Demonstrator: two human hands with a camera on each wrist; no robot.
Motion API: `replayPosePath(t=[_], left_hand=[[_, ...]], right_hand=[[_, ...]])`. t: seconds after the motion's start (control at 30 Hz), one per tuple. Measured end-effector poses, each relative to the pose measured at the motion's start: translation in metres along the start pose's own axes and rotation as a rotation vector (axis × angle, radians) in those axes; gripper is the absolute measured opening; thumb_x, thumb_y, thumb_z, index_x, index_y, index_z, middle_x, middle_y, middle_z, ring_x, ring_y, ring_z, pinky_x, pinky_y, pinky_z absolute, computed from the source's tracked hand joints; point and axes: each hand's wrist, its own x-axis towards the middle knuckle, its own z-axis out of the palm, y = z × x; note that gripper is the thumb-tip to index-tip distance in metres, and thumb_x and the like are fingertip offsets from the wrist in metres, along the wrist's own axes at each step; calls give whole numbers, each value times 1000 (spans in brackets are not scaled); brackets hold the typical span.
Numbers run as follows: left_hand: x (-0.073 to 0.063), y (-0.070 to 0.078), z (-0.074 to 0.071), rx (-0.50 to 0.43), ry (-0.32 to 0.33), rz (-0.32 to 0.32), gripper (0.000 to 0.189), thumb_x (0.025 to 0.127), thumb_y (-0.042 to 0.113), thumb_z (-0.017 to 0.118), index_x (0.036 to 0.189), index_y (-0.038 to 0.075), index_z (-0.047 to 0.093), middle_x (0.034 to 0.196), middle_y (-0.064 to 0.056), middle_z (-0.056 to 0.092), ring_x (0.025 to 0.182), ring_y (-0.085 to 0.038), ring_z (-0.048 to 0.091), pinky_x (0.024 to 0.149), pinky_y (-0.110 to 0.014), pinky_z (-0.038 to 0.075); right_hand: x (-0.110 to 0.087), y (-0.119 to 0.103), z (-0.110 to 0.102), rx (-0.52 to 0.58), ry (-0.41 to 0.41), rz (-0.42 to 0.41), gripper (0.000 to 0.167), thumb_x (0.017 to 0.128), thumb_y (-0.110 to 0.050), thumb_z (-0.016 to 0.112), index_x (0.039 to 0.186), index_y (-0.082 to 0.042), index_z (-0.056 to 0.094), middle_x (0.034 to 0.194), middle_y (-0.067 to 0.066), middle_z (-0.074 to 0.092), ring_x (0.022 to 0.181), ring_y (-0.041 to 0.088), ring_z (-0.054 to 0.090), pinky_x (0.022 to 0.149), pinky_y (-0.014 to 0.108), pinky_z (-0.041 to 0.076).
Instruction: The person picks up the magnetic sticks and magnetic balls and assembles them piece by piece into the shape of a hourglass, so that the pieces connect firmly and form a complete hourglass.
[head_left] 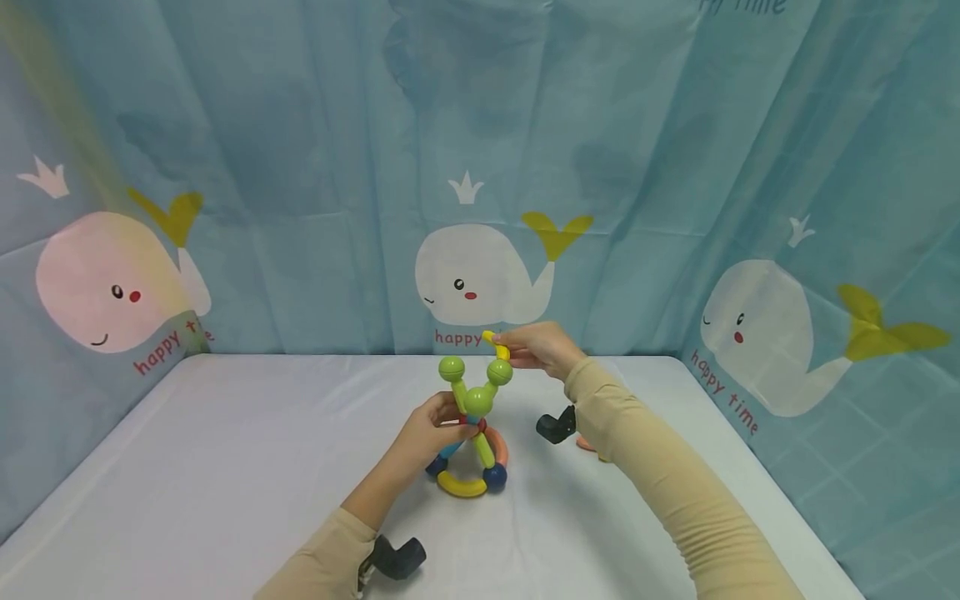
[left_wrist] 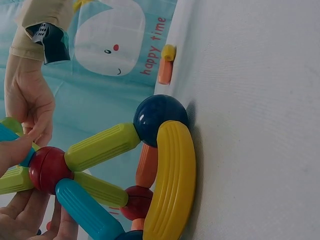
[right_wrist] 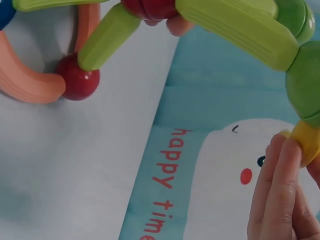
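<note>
A toy of coloured rods and balls stands on the white table. Its base has a yellow curved rod (left_wrist: 176, 180) and a dark blue ball (left_wrist: 156, 120). At its middle, my left hand (head_left: 429, 427) grips the toy near a red ball (left_wrist: 49, 170), from which a light blue rod (left_wrist: 87, 210) slopes down. Green balls top the upper green rods. With fingertips, my right hand (head_left: 543, 346) pinches a second yellow curved rod (head_left: 502, 350) over the upper right green ball (head_left: 499, 372). In the right wrist view that rod's lower end meets the ball.
A loose orange piece (left_wrist: 165, 71) and a yellow piece (left_wrist: 169, 53) lie on the table (head_left: 187, 467) to the right, partly behind my right sleeve. Black wrist devices (head_left: 557, 427) sit on both forearms. A blue whale-print curtain (head_left: 315, 167) surrounds the table's back and sides.
</note>
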Motion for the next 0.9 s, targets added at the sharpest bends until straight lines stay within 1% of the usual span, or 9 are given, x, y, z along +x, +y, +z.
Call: replayPosePath(t=[0.13,0.23,0.33,0.4,0.47,0.57,0.63,0.77,0.9], left_hand=[[1,0,0,5,5,-2,43,91,22,72,131,17,58,127,-3,68,123,-28,60,104,-55,48],[2,-1,-1,9,-10,3,44,91,23,72,133,17,57,129,-4,67,124,-28,60,104,-55,48],[2,-2,-4,19,-20,1,45,93,22,67,137,18,55,133,-5,65,128,-30,56,105,-57,46],[3,-2,-7,13,-8,-2,46,95,23,63,139,18,53,136,-6,62,131,-31,54,108,-58,44],[3,0,-9,5,21,-1,47,96,28,61,141,18,52,138,-6,61,132,-31,53,111,-57,42],[4,4,-10,-16,60,14,50,96,39,63,141,17,52,138,-6,60,130,-27,55,113,-53,42],[4,7,-10,-10,80,32,53,96,42,63,140,16,53,137,-7,61,125,-26,59,111,-50,44],[5,10,-8,2,98,47,49,97,39,62,138,13,55,134,-9,63,117,-24,63,107,-47,49],[4,12,-6,-6,111,50,46,98,36,62,136,12,56,132,-10,64,114,-23,64,105,-46,50]], right_hand=[[-1,0,-1,-9,-13,5,37,86,-23,79,115,-2,72,105,9,72,80,13,72,80,27,60],[-2,-1,-2,-8,-39,-2,37,87,-22,78,117,-2,71,102,7,72,79,11,71,76,25,61],[-4,-2,-3,3,-75,-3,37,88,-20,75,119,0,69,98,6,70,77,10,70,73,23,60],[-4,-3,-4,5,-101,-4,38,90,-19,74,121,1,68,98,5,70,76,10,70,73,23,60],[-5,-4,-4,-9,-116,-6,38,91,-20,72,123,0,67,100,6,69,77,10,70,73,23,60],[-6,-6,-5,-54,-134,-24,39,92,-22,71,125,-1,67,108,8,68,82,11,69,76,24,60],[-6,-7,-5,-79,-149,-42,39,92,-23,71,125,-2,67,113,9,67,87,13,70,80,27,61],[-7,-8,-4,-117,-179,-67,38,92,-24,70,124,-3,68,118,10,67,98,19,70,90,33,59],[-8,-9,-5,-166,-191,-76,36,91,-25,71,121,-4,69,114,8,69,100,21,69,93,35,58]])
